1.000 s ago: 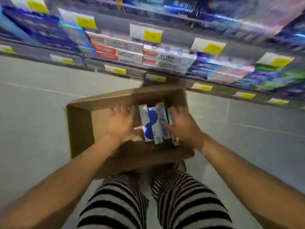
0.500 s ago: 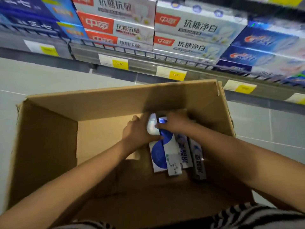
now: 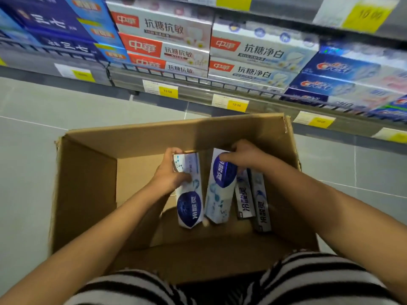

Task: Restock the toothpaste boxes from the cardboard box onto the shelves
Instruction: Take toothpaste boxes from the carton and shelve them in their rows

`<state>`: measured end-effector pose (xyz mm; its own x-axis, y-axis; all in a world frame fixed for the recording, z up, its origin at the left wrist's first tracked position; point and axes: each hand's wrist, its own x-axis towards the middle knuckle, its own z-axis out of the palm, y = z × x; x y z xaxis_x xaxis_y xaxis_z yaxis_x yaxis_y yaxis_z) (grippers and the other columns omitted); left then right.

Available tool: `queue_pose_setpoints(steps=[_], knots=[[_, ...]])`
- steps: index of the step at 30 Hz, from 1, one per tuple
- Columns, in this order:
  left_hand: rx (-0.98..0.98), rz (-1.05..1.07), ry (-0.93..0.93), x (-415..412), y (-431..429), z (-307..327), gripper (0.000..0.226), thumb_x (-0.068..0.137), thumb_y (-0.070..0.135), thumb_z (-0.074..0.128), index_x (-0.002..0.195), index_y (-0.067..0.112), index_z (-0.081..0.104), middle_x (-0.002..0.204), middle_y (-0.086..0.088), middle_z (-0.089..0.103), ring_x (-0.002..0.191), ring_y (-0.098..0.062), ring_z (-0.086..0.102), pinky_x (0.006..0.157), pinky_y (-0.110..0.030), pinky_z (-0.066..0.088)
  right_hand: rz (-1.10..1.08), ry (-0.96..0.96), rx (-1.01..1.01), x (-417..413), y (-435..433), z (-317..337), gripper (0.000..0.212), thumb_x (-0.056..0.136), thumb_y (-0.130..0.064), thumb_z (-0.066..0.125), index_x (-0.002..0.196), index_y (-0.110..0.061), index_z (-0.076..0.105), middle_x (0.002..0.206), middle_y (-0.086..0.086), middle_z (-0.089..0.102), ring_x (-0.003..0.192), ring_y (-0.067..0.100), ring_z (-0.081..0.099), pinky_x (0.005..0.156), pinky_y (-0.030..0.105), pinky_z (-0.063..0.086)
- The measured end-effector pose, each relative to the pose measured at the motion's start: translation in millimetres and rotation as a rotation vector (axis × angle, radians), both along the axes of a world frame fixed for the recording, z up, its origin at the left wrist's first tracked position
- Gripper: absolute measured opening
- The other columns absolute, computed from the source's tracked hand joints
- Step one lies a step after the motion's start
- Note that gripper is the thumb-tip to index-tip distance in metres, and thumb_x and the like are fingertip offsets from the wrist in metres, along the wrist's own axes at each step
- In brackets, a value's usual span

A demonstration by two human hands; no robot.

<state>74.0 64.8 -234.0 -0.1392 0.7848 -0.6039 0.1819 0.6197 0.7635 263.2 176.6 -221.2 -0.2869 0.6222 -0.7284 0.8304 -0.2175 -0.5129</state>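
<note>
Shelves [image 3: 198, 84] full of toothpaste ran across the background from 9 to 3 o'clock, with yellow price tags [image 3: 167, 91] on the front rail, and the grey floor lay below. Half a second before, both hands were pressed together on one bundle of boxes lying low in the cardboard box [image 3: 88, 183]. Now they had separated. The left hand [image 3: 169, 177] had its fingers clamped on one white-and-blue toothpaste box [image 3: 189, 194], lifted at its far end. The right hand [image 3: 244, 157] had its fingers closed over the top of a second toothpaste box [image 3: 220, 188] just beside it. Two more boxes [image 3: 253, 199] stayed leaning at 3 o'clock in the carton. I judged that the pick was done and the carrying to the shelf could begin.
</note>
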Motion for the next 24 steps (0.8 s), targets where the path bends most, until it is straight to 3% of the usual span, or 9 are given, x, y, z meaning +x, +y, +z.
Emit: queue_pose_setpoints(steps=[2,5,9,12,15,17,20,21,24], knots=[[0.004,0.034,0.000,-3.5,-4.6,40.9,0.062,0.075,-0.004,0.069,0.121,0.022,0.038,0.098,0.004,0.058,0.089,-0.012,0.061,0.059,-0.022,0.056,-0.115,0.075,-0.031,2.4,-2.6,34.2,0.024,0.080,-0.028,0.069,0.094,-0.013,0.056,0.093,0.008,0.068,0.082,0.020,0.068,0.072,0.038,0.059],[0.022,0.112,-0.046,-3.0,-3.4,114.1,0.074,0.074,-0.004,0.072,0.129,0.031,0.036,0.095,0.009,0.061,0.085,-0.008,0.063,0.068,-0.036,0.058,-0.192,0.150,-0.027,5.9,-8.2,106.4,0.033,0.067,-0.036,0.072,0.087,-0.011,0.063,0.088,0.008,0.070,0.082,0.021,0.069,0.075,0.046,0.059],[0.064,0.183,-0.059,-7.5,2.0,229.5,0.061,0.074,-0.002,0.074,0.120,0.023,0.042,0.099,-0.001,0.066,0.087,-0.014,0.066,0.068,-0.033,0.057,-0.270,0.219,-0.011,19.2,-7.4,221.3,0.017,0.073,-0.026,0.071,0.086,-0.017,0.064,0.084,0.003,0.066,0.082,0.021,0.067,0.077,0.047,0.058],[0.092,0.211,-0.117,-15.8,7.7,321.2,0.033,0.078,-0.003,0.069,0.099,0.016,0.052,0.089,0.001,0.073,0.076,-0.010,0.070,0.061,-0.025,0.055,-0.395,0.298,-0.020,30.5,-3.9,322.1,0.014,0.080,-0.010,0.066,0.092,-0.007,0.061,0.083,0.011,0.059,0.071,0.019,0.061,0.062,0.035,0.058],[0.130,0.200,-0.179,-18.2,15.8,420.3,0.030,0.080,-0.008,0.063,0.095,0.016,0.055,0.073,0.007,0.074,0.063,-0.006,0.069,0.056,-0.022,0.055,-0.456,0.386,-0.009,41.0,0.4,434.3,0.011,0.080,-0.001,0.061,0.074,-0.010,0.056,0.072,0.009,0.047,0.054,0.009,0.050,0.045,0.019,0.048],[0.169,0.158,-0.206,-15.8,21.1,492.9,0.029,0.082,-0.011,0.060,0.097,0.014,0.056,0.069,0.008,0.074,0.060,-0.004,0.068,0.054,-0.017,0.053,-0.501,0.468,-0.001,43.2,6.2,513.5,0.014,0.072,-0.007,0.065,0.069,-0.015,0.055,0.068,0.006,0.048,0.054,0.008,0.051,0.049,0.020,0.047],[0.239,0.075,-0.216,-10.3,29.7,598.7,0.026,0.085,-0.005,0.060,0.104,0.012,0.057,0.071,0.011,0.073,0.064,0.000,0.067,0.055,-0.012,0.049,-0.513,0.577,0.074,44.5,12.8,629.5,0.018,0.079,-0.006,0.063,0.069,-0.016,0.052,0.064,0.002,0.051,0.060,0.011,0.048,0.057,0.026,0.041],[0.265,0.053,-0.219,-8.8,32.7,633.6,0.024,0.086,-0.002,0.059,0.104,0.012,0.056,0.071,0.011,0.073,0.064,0.000,0.067,0.055,-0.012,0.049,-0.499,0.611,0.130,44.5,13.0,666.5,0.013,0.074,-0.016,0.066,0.071,-0.018,0.054,0.063,-0.001,0.055,0.061,0.010,0.050,0.061,0.027,0.041],[0.369,0.013,-0.209,-4.0,41.4,728.9,0.023,0.086,-0.002,0.060,0.106,0.006,0.055,0.074,0.010,0.074,0.067,-0.002,0.068,0.056,-0.014,0.050,-0.513,0.696,0.259,48.0,13.5,766.3,0.040,0.044,-0.039,0.068,0.077,-0.016,0.060,0.059,-0.006,0.062,0.059,0.011,0.053,0.061,0.026,0.041]])
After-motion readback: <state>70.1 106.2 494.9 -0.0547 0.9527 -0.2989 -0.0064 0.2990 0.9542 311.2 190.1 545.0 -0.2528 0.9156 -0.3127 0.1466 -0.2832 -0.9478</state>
